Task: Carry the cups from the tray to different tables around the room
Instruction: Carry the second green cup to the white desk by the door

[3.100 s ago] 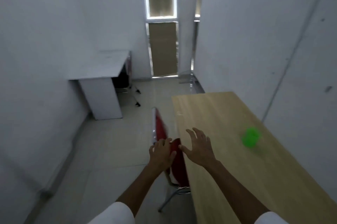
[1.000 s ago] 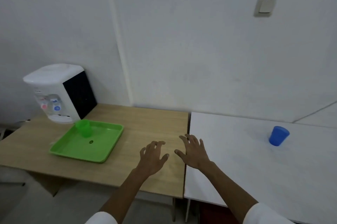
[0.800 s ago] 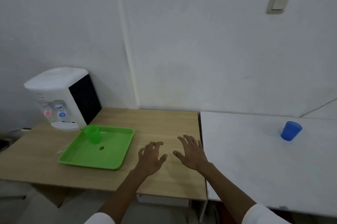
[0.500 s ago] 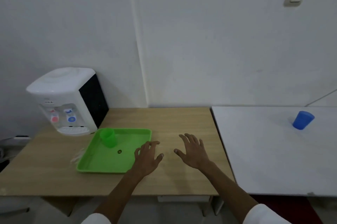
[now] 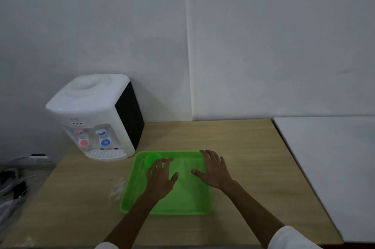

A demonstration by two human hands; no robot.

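A green tray (image 5: 182, 202) lies on the wooden table (image 5: 253, 167) right in front of me. One green cup (image 5: 151, 158) stands upright in the tray's far left corner. My left hand (image 5: 161, 177) hovers over the tray with fingers spread, its fingertips just short of the cup and partly hiding it. My right hand (image 5: 215, 169) is open too, palm down, over the tray's far right part. Neither hand holds anything.
A white water dispenser (image 5: 95, 114) stands at the table's back left, beside the tray. A white table (image 5: 334, 167) adjoins the wooden one on the right. The wall is close behind both. Cables and cloth lie on the floor at the left.
My view has swung left and closer to the tray. Both hands have moved from beside the tray to over it. The blue cup on the white table has left the view.
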